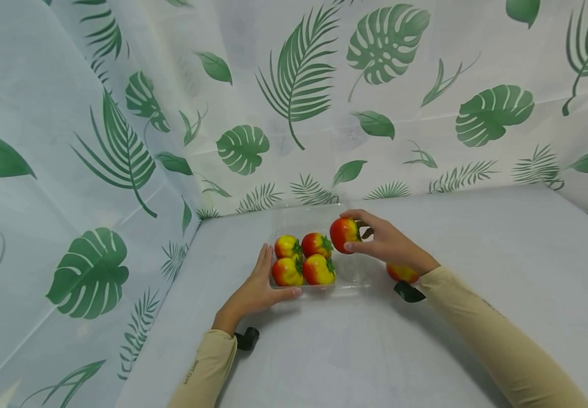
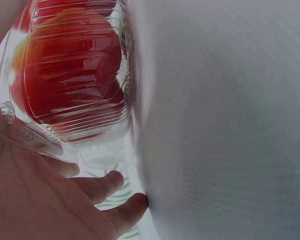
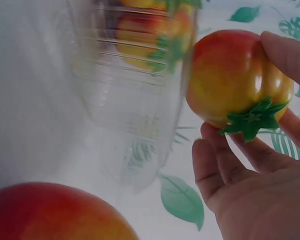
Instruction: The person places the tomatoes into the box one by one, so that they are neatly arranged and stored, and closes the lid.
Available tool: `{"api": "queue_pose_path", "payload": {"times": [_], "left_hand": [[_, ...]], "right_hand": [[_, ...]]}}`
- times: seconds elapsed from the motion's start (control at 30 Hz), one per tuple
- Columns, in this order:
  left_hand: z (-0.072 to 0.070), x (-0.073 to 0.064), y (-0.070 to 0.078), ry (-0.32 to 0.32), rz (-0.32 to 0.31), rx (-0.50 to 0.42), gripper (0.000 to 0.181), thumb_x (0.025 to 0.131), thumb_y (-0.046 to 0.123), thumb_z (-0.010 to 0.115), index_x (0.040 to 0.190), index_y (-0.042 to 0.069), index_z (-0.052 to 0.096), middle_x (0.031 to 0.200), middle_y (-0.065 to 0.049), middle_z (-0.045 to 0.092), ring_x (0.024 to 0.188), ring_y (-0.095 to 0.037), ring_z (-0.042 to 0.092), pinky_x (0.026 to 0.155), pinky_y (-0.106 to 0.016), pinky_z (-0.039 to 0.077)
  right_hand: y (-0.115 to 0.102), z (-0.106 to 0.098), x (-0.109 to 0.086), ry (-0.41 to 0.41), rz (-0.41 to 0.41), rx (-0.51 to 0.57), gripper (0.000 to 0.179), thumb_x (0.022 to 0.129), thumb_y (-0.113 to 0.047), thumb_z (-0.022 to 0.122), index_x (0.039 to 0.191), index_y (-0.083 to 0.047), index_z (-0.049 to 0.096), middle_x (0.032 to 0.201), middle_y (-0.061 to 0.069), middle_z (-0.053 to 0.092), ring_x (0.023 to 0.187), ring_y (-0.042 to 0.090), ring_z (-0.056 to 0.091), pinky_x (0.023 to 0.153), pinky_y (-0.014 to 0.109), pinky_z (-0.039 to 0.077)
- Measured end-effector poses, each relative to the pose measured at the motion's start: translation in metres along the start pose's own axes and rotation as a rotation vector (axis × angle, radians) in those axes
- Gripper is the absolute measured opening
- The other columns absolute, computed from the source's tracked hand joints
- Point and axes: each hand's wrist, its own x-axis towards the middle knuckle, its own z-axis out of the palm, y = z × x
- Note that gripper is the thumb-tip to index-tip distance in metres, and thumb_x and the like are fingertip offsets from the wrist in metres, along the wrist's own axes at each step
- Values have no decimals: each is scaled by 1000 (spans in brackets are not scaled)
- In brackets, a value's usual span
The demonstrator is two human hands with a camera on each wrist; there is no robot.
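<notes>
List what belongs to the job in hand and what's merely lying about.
Job:
clear container
four fruits inside it
held fruit
right hand, left hand
probably the matching loose fruit

Merely around:
leaf-patterned sheet
white table

Sheeted-off booth: leaf-print curtains [image 1: 319,161] bordering a white tabletop [image 1: 324,351]

Free room right of four fruits [image 1: 316,271] — tray walls [image 1: 350,289] around.

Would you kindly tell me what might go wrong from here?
The held fruit, raised in the right hand, might slip and drop. The loose fruit, close to the right sleeve, might get nudged and roll. The box might slide if bumped, although the left hand rests against it.
</notes>
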Motion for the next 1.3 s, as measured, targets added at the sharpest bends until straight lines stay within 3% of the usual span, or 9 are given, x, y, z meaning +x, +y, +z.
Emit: {"api": "queue_pose_path", "payload": {"times": [0.23,0.4,0.87,1.3], "left_hand": [[0,0,0,1,3,-9,130,88,64,81,173,11,-3,179,-8,-13,164,-36,4,126,-63,18],[0,-1,0,2,5,-13,132,86,66,81,173,11,-2,179,-8,-13,164,-36,5,126,-63,19],[0,1,-2,7,16,-19,131,87,66,81,173,10,-2,179,-8,-12,163,-37,6,125,-64,20],[0,1,0,7,-1,-13,130,88,63,81,173,10,-1,179,-8,-12,164,-37,6,126,-63,19]], "right_hand": [[8,10,4,7,35,-51,66,96,-21,83,151,-6,49,147,16,57,134,41,51,111,67,44],[7,15,6,-3,26,-111,64,96,-15,81,149,0,48,150,23,51,136,45,49,111,64,46],[15,24,8,-9,-26,-209,60,96,-14,83,146,0,52,145,23,53,132,41,53,112,59,47],[20,30,9,-6,5,-308,60,95,-13,82,147,1,53,148,25,54,137,46,48,114,64,42]]}}
